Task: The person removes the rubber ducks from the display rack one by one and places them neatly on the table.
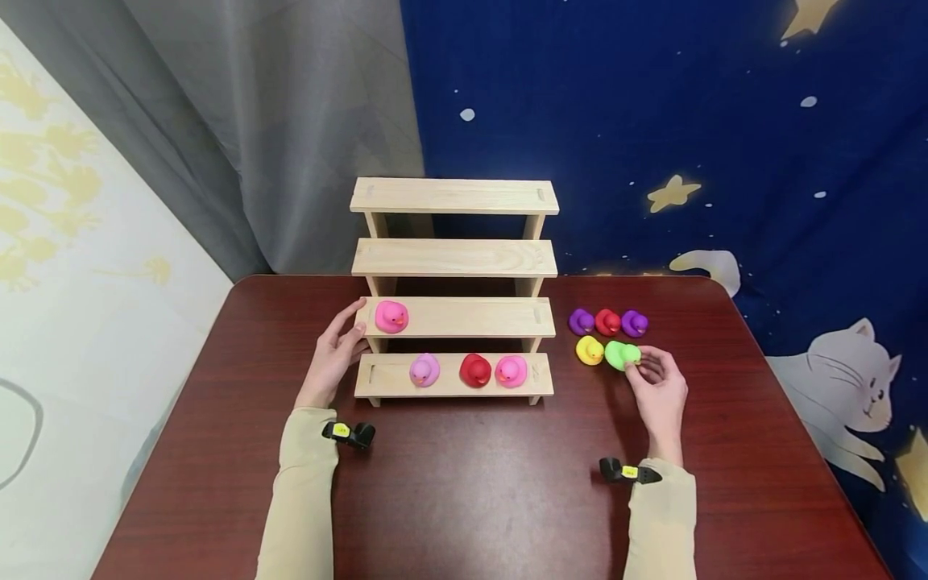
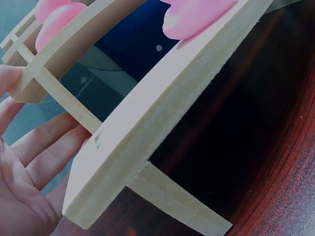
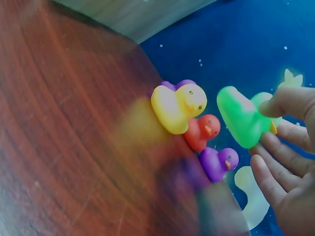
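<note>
A light wooden stepped shelf (image 1: 453, 258) with stacked tiers stands on the table. My left hand (image 1: 332, 362) grips the left end of its second tier from the bottom; in the left wrist view the thumb lies against the plank's end. A pink rubber duck (image 1: 391, 316) sits on that tier near the hand. On the bottom tier are a lilac duck (image 1: 424, 370), a red duck (image 1: 475, 370) and another pink duck (image 1: 511, 371). My right hand (image 1: 661, 395) pinches a green rubber duck (image 3: 243, 118), lifted off the table in the right wrist view.
Right of the shelf, a yellow duck (image 1: 590, 350) stands in front of a row holding a purple duck (image 1: 581, 321), a red duck (image 1: 607, 322) and a second purple duck (image 1: 634, 324). Curtains (image 1: 580, 121) hang behind the dark red table (image 1: 478, 499).
</note>
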Demonstrator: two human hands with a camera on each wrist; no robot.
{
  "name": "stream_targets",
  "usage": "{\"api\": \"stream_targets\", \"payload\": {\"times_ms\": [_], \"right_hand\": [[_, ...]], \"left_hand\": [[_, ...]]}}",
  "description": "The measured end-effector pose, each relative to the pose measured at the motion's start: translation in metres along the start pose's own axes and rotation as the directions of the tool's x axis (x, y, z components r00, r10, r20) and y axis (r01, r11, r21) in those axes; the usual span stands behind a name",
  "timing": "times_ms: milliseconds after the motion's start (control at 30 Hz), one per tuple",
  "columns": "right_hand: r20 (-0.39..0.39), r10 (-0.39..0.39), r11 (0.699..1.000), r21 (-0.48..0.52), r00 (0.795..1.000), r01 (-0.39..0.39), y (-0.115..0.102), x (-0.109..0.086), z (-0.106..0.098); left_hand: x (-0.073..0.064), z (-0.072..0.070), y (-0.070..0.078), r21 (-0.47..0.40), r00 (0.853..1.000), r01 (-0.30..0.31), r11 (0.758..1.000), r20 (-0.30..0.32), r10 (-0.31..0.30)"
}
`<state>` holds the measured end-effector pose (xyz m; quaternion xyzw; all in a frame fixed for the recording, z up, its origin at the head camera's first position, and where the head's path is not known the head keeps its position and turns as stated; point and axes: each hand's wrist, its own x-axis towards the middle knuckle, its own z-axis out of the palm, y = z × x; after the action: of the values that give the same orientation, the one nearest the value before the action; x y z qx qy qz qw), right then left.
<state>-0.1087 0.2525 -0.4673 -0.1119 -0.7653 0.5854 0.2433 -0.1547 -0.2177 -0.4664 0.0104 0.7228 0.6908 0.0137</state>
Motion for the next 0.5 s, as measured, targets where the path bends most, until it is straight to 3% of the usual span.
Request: {"api": "stream_targets", "payload": {"times_ms": [233,500], "right_hand": [[-0.070,0.036,0.991,-0.126,0.997,-0.044,0.036,0.010,0.001],[-0.123,0.055,0.970,-0.228,0.991,-0.082,0.050,0.014,0.004]], "left_hand": [[0.001,0.000,-0.001,0.015,1.000,-0.003,1.000,-0.002,0.003],[-0.001,0.001,0.002,0.013,1.000,-0.001,1.000,-0.003,0.001]]}}
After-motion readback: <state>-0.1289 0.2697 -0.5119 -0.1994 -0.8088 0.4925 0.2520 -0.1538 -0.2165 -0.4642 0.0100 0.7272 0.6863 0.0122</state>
